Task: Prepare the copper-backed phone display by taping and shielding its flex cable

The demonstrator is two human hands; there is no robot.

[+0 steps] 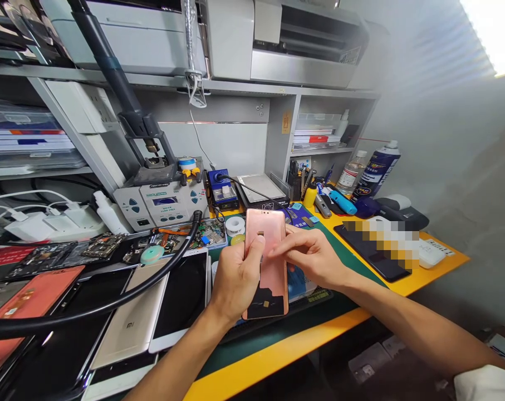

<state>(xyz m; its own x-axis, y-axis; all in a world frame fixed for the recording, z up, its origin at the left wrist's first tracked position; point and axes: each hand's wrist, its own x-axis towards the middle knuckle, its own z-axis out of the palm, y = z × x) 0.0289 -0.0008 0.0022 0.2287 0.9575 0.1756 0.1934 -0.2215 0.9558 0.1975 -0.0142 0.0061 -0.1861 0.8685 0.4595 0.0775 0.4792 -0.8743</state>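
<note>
A pinkish phone panel (273, 273), with a black patch and a small gold square near its lower end, is held upright over the green mat (244, 356). My left hand (238, 273) is closed on its left side, the thumb lying across the front. From the right, my right hand (314, 253) reaches in, its thumb and index finger nearly together at the panel's surface. Whether anything is between those fingertips is too small to tell. Behind the hands, a white roll (235, 225) lies beside the circuit boards.
Phones and panels, including a gold one (129, 320), cover the left side under a thick black hose (152, 287). A hot-air station (164, 201) stands behind. At right are a black phone (371, 253), a spray can (377, 167) and a clear bottle (352, 171).
</note>
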